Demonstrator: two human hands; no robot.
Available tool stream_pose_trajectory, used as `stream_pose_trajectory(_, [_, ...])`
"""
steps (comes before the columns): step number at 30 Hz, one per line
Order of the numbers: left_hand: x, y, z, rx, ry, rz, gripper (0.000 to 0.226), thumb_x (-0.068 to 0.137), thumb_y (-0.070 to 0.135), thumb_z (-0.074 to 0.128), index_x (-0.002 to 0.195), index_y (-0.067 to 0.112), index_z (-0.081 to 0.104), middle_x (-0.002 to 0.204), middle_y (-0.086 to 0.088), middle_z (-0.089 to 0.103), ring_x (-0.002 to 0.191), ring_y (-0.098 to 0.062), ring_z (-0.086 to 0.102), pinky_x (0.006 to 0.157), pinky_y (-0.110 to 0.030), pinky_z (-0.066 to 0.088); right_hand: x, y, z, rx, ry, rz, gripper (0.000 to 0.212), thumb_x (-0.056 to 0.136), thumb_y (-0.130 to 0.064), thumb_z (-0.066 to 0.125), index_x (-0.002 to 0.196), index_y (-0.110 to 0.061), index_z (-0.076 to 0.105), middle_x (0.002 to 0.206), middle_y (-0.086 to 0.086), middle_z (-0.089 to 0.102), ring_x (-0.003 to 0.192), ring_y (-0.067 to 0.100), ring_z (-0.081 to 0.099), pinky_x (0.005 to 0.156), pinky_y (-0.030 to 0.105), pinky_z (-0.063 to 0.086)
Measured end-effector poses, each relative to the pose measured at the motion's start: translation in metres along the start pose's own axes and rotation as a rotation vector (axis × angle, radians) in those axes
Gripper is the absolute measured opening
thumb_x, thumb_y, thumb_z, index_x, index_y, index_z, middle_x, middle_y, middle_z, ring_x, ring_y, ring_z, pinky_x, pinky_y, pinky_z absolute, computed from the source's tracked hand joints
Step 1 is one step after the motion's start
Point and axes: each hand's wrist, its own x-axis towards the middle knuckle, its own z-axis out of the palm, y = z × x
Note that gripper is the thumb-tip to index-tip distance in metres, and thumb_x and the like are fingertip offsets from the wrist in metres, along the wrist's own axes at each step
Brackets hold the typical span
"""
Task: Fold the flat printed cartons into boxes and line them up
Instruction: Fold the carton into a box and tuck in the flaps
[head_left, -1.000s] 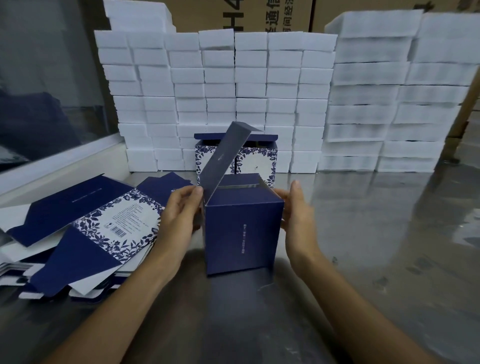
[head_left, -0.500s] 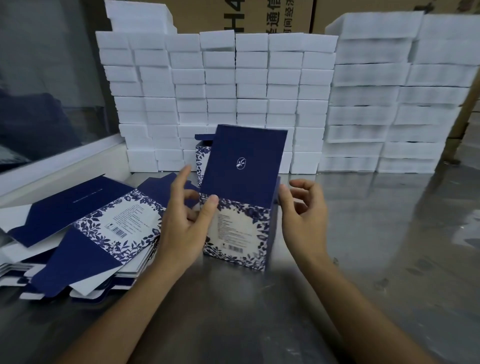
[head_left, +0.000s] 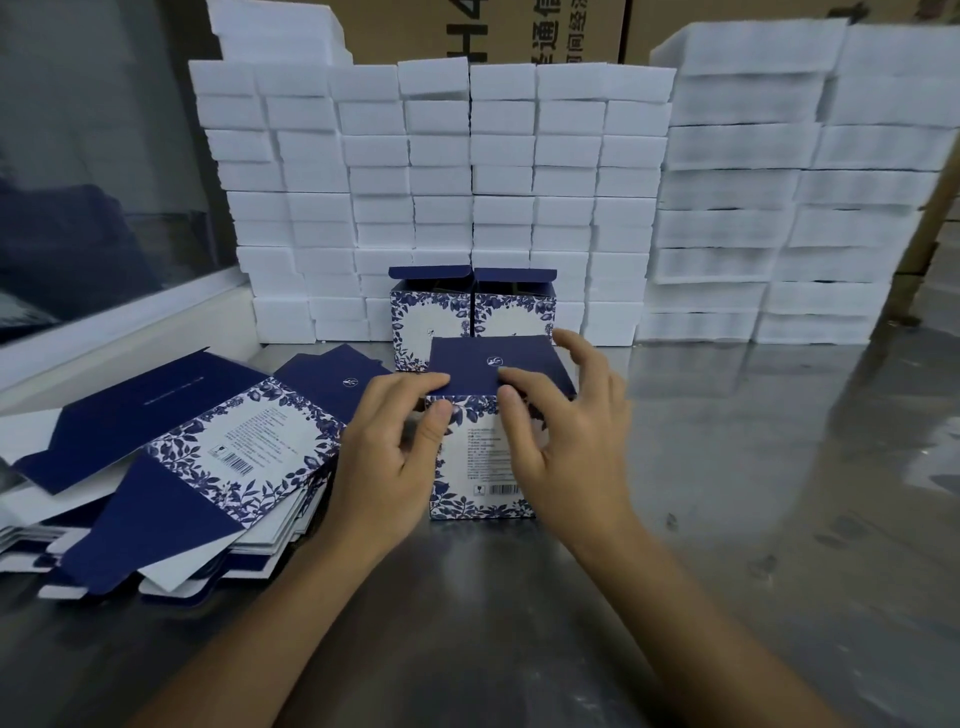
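A folded blue-and-white floral box (head_left: 480, 460) stands upright on the steel table, its barcode side toward me. Its dark blue lid (head_left: 493, 364) lies folded down over the top. My left hand (head_left: 389, 457) pinches the lid's front left edge between thumb and forefinger. My right hand (head_left: 566, 436) grips the lid's front edge at the middle with thumb and forefinger, its other fingers spread above the box. Two folded boxes (head_left: 472, 312) stand side by side behind, lids up. A pile of flat printed cartons (head_left: 171, 462) lies to the left.
Stacks of white foam blocks (head_left: 467, 182) form a wall at the back of the steel table (head_left: 753, 493), with brown shipping cartons (head_left: 467, 31) behind them. A glass pane with a white sill (head_left: 104, 332) borders the left side.
The box was turned from its plain blue side to its barcode side. Its lid, upright half a second ago, is folded down onto the top. Both hands moved onto the lid's front edge.
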Motion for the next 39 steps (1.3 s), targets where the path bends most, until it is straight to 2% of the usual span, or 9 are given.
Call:
stream_pose_trajectory(4, [-0.002, 0.007, 0.004, 0.055, 0.025, 0.061, 0.027, 0.098, 0.023, 0.051, 0.118, 0.013, 0.065, 0.108, 0.000, 0.057, 0.087, -0.001, 0.059, 0.071, -0.014, 0.048, -0.004, -0.012, 0.004, -0.135, 0.000, -0.149, 0.019, 0.095, -0.030, 0.063, 0.109, -0.027, 0.076, 0.124, 0.002, 0.064, 0.115, 0.025, 0.058, 0.094, 0.049, 0.041])
stream_pose_trajectory(12, [-0.001, 0.012, 0.003, 0.118, 0.057, 0.076, 0.027, 0.097, 0.023, 0.051, 0.113, 0.010, 0.069, 0.100, 0.002, 0.058, 0.082, -0.007, 0.057, 0.070, -0.020, 0.047, -0.002, -0.017, 0.004, -0.117, -0.022, -0.126, 0.013, 0.097, -0.029, 0.063, 0.101, -0.029, 0.075, 0.109, -0.006, 0.064, 0.106, 0.022, 0.059, 0.089, 0.048, 0.040])
stream_pose_trajectory(15, [0.000, 0.011, 0.003, 0.120, 0.051, 0.067, 0.027, 0.097, 0.023, 0.051, 0.113, 0.010, 0.069, 0.099, 0.004, 0.057, 0.081, -0.004, 0.055, 0.071, -0.016, 0.045, -0.003, -0.012, 0.006, -0.050, -0.014, -0.090, 0.013, 0.095, -0.031, 0.064, 0.102, -0.027, 0.075, 0.111, -0.004, 0.063, 0.108, 0.020, 0.056, 0.090, 0.045, 0.041])
stream_pose_trajectory(18, [0.002, 0.008, 0.002, 0.141, 0.060, 0.066, 0.027, 0.096, 0.023, 0.052, 0.112, 0.011, 0.069, 0.097, 0.006, 0.057, 0.080, -0.001, 0.050, 0.072, -0.007, 0.039, -0.003, 0.003, 0.006, 0.044, 0.017, -0.072, 0.016, 0.094, -0.023, 0.068, 0.105, -0.014, 0.076, 0.116, 0.007, 0.063, 0.108, 0.026, 0.057, 0.090, 0.045, 0.046])
stream_pose_trajectory(25, [0.003, 0.006, 0.001, 0.145, 0.059, 0.056, 0.026, 0.096, 0.025, 0.052, 0.112, 0.013, 0.069, 0.095, 0.008, 0.056, 0.077, -0.004, 0.052, 0.068, -0.009, 0.039, 0.002, 0.008, 0.007, 0.121, 0.028, -0.049, 0.013, 0.093, -0.019, 0.068, 0.097, -0.009, 0.075, 0.107, 0.006, 0.061, 0.099, 0.024, 0.055, 0.084, 0.043, 0.049])
stream_pose_trajectory(29, [0.002, 0.005, 0.001, 0.131, 0.064, 0.040, 0.027, 0.096, 0.027, 0.051, 0.112, 0.014, 0.069, 0.096, 0.007, 0.057, 0.075, -0.005, 0.055, 0.067, -0.016, 0.045, -0.002, 0.009, 0.005, 0.196, 0.035, 0.041, 0.018, 0.097, -0.018, 0.061, 0.105, -0.008, 0.075, 0.120, 0.009, 0.060, 0.113, 0.018, 0.056, 0.098, 0.022, 0.044])
stream_pose_trajectory(32, [0.004, 0.002, -0.001, 0.119, 0.071, 0.022, 0.027, 0.096, 0.027, 0.052, 0.112, 0.015, 0.069, 0.098, 0.006, 0.059, 0.077, -0.005, 0.056, 0.066, -0.022, 0.048, 0.000, 0.014, 0.002, 0.312, -0.004, 0.160, 0.016, 0.100, -0.012, 0.059, 0.108, -0.006, 0.070, 0.125, 0.008, 0.058, 0.113, 0.005, 0.053, 0.095, 0.008, 0.040])
stream_pose_trajectory(36, [0.004, 0.001, 0.000, 0.117, 0.074, 0.023, 0.025, 0.096, 0.027, 0.052, 0.112, 0.016, 0.068, 0.100, 0.009, 0.057, 0.085, 0.004, 0.057, 0.066, -0.015, 0.045, 0.004, 0.018, 0.000, 0.351, -0.039, 0.176, 0.007, 0.098, -0.011, 0.061, 0.097, -0.010, 0.068, 0.121, 0.006, 0.059, 0.109, 0.007, 0.056, 0.090, 0.015, 0.045])
stream_pose_trajectory(39, [0.003, -0.001, 0.001, 0.106, 0.086, 0.014, 0.025, 0.096, 0.026, 0.051, 0.112, 0.015, 0.068, 0.101, 0.009, 0.058, 0.087, 0.008, 0.057, 0.067, -0.015, 0.046, 0.007, 0.017, -0.001, 0.488, -0.021, 0.263, 0.017, 0.101, -0.018, 0.056, 0.089, -0.024, 0.067, 0.119, 0.003, 0.063, 0.108, 0.010, 0.061, 0.085, 0.021, 0.049])
